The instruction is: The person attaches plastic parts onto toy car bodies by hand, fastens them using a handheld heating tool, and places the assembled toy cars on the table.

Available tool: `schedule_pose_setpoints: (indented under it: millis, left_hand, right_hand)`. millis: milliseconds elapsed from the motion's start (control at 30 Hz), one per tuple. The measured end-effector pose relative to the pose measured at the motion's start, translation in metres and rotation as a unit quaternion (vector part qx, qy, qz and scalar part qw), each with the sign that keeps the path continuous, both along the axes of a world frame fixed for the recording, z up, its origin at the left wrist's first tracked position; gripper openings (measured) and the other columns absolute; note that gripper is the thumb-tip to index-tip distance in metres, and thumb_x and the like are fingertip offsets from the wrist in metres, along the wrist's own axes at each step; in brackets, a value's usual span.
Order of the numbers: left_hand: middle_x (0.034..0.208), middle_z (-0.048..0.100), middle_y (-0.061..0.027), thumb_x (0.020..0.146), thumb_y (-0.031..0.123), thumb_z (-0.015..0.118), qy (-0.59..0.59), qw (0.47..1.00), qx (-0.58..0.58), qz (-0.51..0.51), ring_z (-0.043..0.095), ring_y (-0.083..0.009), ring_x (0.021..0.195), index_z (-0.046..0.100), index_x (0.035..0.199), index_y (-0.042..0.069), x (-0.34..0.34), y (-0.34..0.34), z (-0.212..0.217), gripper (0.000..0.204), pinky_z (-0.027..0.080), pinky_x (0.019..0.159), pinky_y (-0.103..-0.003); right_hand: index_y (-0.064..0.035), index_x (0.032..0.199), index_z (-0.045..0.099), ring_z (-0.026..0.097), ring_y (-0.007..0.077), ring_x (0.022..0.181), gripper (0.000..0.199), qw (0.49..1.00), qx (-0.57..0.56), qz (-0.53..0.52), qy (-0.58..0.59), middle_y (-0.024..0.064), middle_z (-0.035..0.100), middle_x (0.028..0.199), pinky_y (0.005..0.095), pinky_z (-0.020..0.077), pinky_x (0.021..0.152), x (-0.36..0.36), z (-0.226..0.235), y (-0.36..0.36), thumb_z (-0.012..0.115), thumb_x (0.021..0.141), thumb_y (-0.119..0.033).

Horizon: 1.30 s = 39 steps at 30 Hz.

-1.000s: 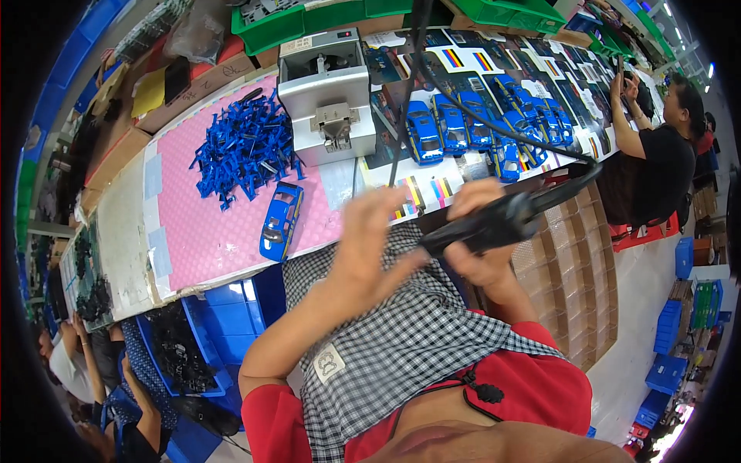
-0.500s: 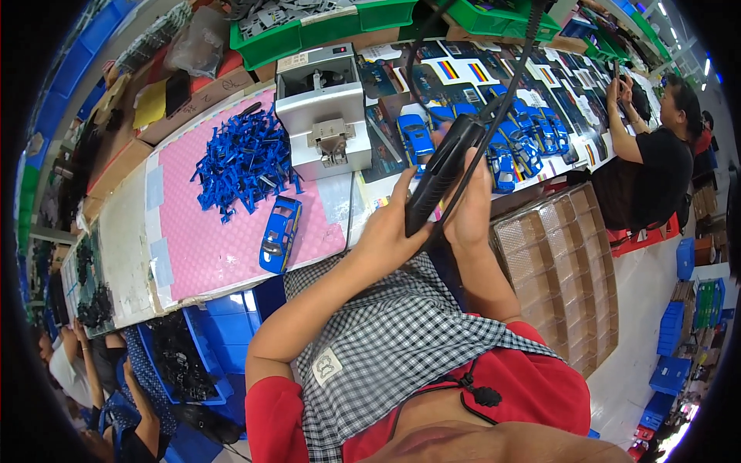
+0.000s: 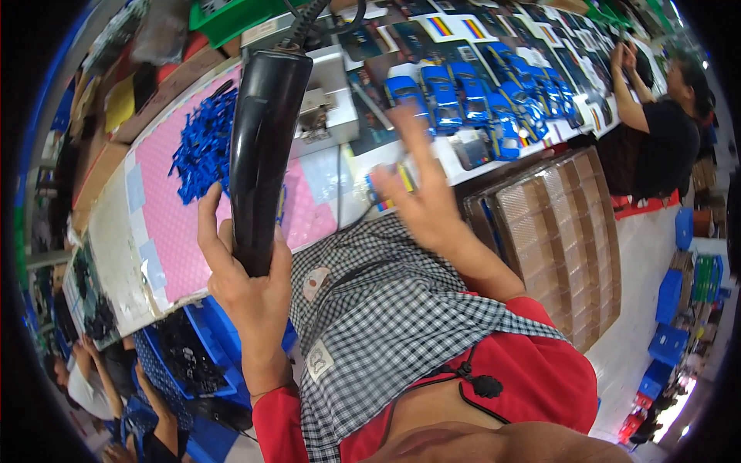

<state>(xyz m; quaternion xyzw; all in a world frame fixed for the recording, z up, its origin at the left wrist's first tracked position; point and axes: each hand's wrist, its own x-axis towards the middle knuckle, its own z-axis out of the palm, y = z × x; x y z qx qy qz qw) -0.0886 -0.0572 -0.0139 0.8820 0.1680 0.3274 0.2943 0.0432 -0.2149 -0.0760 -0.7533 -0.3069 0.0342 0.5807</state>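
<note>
My left hand [image 3: 251, 297] grips the lower end of a black electric screwdriver [image 3: 266, 147], which stands nearly upright, its coiled cord rising from the top. The screwdriver's tip is hidden. My right hand [image 3: 424, 201] is raised over the table edge, fingers spread and slightly blurred, with nothing in it. Behind the screwdriver, a sliver of a blue toy car [image 3: 281, 207] shows on the pink mat [image 3: 166, 212]. To the left lies a heap of small blue plastic parts [image 3: 197, 150]. A silver screw feeder [image 3: 332, 100] is partly covered by the screwdriver.
Several blue toy cars [image 3: 444, 100] stand in rows on printed sheets, far right. Stacked brown divided trays [image 3: 548, 239] lean by the table's right side. Below the left edge is a blue bin [image 3: 208, 339] of black parts. Another person [image 3: 656, 131] sits at the far right.
The screwdriver has swung left and closer, in my left hand alone. My right hand has left it and spread open. The view has shifted slightly.
</note>
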Motion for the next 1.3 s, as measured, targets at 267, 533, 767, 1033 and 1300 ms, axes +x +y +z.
schedule_pose_setpoints:
  millis: [267,533,767,1033,1300]
  left_hand:
    - [0.096,0.059,-0.0128,0.058,0.007,0.078,0.008,0.969,0.070,-0.235,0.062,-0.0271,0.079,0.048,0.123,0.002,0.002,-0.010,-0.051,0.072,0.051,0.068,-0.034]
    - [0.117,0.049,-0.0171,0.062,0.021,0.079,-0.009,0.993,0.096,-0.071,0.046,-0.0372,0.110,0.044,0.127,0.003,0.017,0.048,-0.068,0.076,0.037,0.094,-0.048]
    - [0.123,0.047,-0.0176,0.070,0.005,0.070,0.170,0.976,0.137,0.003,0.049,-0.0345,0.107,0.050,0.124,0.004,0.023,0.063,-0.101,0.057,0.043,0.090,-0.041]
    - [0.120,0.053,-0.0165,0.086,0.005,0.058,0.052,0.986,-0.127,-0.094,0.056,-0.0274,0.100,0.048,0.126,-0.001,0.011,0.066,-0.070,0.041,0.047,0.084,-0.037]
    - [0.104,0.061,-0.0172,0.099,0.031,0.041,0.006,0.436,-0.890,-0.129,0.064,-0.0176,0.082,0.049,0.119,0.000,0.027,0.037,-0.095,0.038,0.054,0.071,-0.031]
  right_hand:
    - [0.0008,0.123,0.038,0.047,0.0213,0.105,0.068,0.946,0.228,0.220,0.067,0.0150,0.045,0.116,0.0336,0.0411,0.086,-0.033,-0.004,0.030,0.076,0.075,-0.027]
    - [-0.0027,0.110,0.042,0.050,0.0158,0.083,0.035,0.959,0.245,0.108,0.097,0.0096,0.048,0.095,0.0305,0.0451,0.074,0.005,0.035,0.059,0.063,0.082,-0.009]
    - [-0.0049,0.120,0.041,0.055,0.0163,0.071,0.054,0.954,0.299,0.011,0.011,0.0073,0.047,0.095,0.0295,0.0503,0.062,0.026,0.033,0.076,0.072,0.082,-0.027]
    - [-0.0078,0.117,0.040,0.059,0.0215,0.069,0.078,0.906,0.399,0.132,0.052,0.0118,0.054,0.090,0.0298,0.0528,0.061,0.049,0.041,0.077,0.070,0.070,-0.061]
    - [-0.0140,0.117,0.047,0.051,0.0193,0.054,0.069,0.895,0.347,0.248,-0.126,0.0073,0.050,0.080,0.0307,0.0441,0.051,0.076,0.056,0.093,0.056,0.077,-0.069]
